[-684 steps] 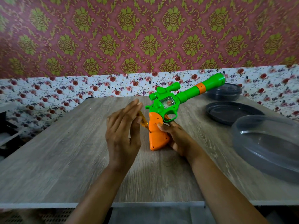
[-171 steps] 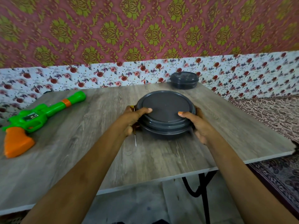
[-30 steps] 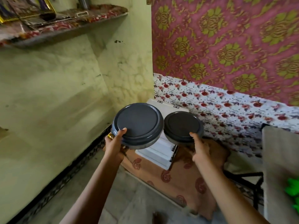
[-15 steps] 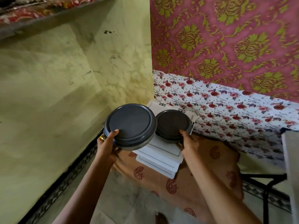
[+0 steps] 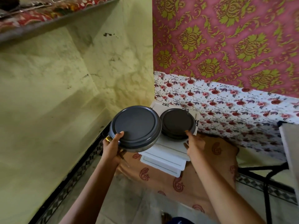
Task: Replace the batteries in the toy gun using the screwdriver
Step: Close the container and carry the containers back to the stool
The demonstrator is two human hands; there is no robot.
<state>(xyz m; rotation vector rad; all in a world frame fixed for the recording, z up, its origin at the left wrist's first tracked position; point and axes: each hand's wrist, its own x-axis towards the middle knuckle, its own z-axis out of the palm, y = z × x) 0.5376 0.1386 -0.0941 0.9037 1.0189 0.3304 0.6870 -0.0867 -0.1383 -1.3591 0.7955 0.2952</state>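
Observation:
My left hand [image 5: 113, 145] grips a large round grey lidded container [image 5: 135, 126], thumb on the lid's rim. The same hand also holds the screwdriver: its yellow handle [image 5: 108, 139] shows beside the wrist and the thin shaft [image 5: 125, 160] points down below the container. My right hand [image 5: 194, 143] holds a smaller dark lidded container [image 5: 177, 122] at its near edge, just over the top of a white plastic drawer unit [image 5: 165, 152]. The toy gun is out of view.
The white drawer unit stands on a patterned orange cloth [image 5: 186, 180] in the corner between a yellow wall and floral wallpaper. The table's edge [image 5: 289, 151] and its black legs [image 5: 267, 183] are at the right. A shelf [image 5: 48, 16] runs overhead at top left.
Both containers have moved down and closer to the white drawer unit. The small one now hovers right over its top. The toy gun, seen at the right edge a second ago, has left the view.

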